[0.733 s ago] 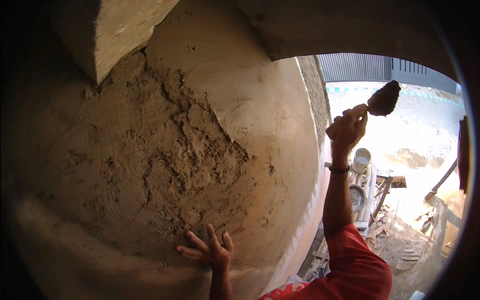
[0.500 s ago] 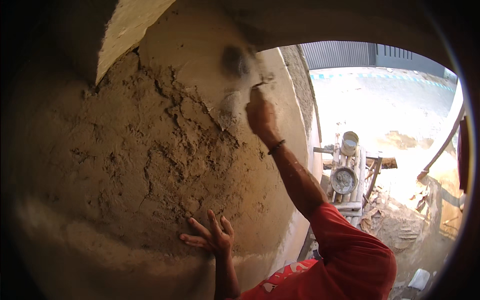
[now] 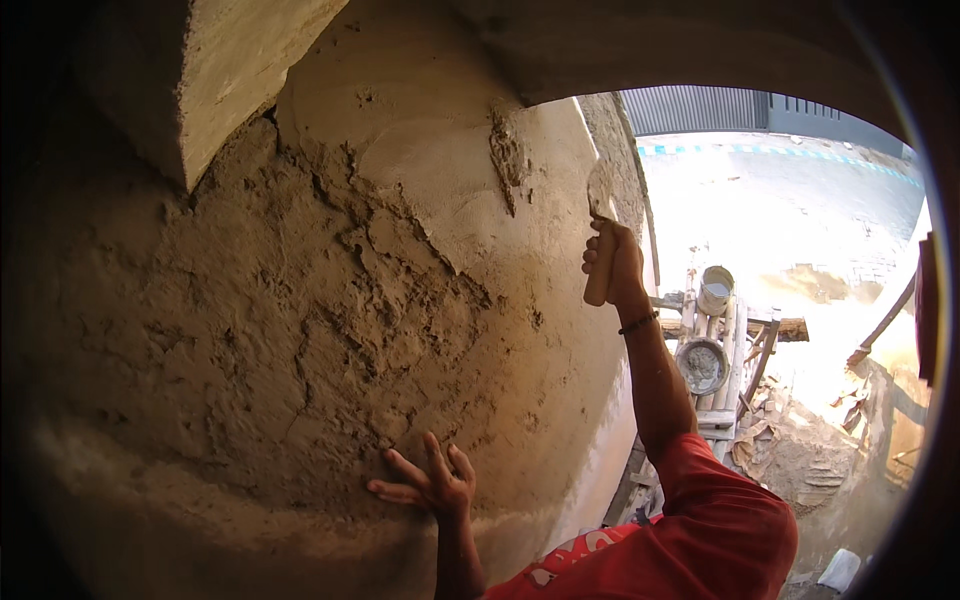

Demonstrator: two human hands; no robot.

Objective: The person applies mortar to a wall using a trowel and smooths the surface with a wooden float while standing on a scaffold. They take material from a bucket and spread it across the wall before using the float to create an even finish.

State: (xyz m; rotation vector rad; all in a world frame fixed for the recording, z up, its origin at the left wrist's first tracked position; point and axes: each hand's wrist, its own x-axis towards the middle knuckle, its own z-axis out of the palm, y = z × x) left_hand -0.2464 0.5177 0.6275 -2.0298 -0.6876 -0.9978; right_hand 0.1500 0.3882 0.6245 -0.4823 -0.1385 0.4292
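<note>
My right hand [image 3: 620,262] is wrapped round the pale handle of a trowel [image 3: 599,192], held up by the wall's right edge with its blade pointing upward. Whether the blade touches the wall I cannot tell. Fingers spread, my left hand [image 3: 434,484] rests against the lower part of the plastered wall [image 3: 240,390]. Rough, cracked mortar [image 3: 390,290] covers the wall's middle, and a smoother band lies above and to the right. A dark ragged lump of mortar [image 3: 508,160] clings to that smooth band.
At the right stands a scaffold of pale poles [image 3: 722,400], bearing a bucket [image 3: 716,288] and a round basin of grey mortar [image 3: 702,366]. A pale concrete edge [image 3: 235,75] juts out at the upper left. Rubble [image 3: 810,465] covers the ground beyond the scaffold.
My right hand has swung right and slightly down with the trowel, away from the smooth band. A ragged mortar lump now shows there. My left hand stays spread on the wall.
</note>
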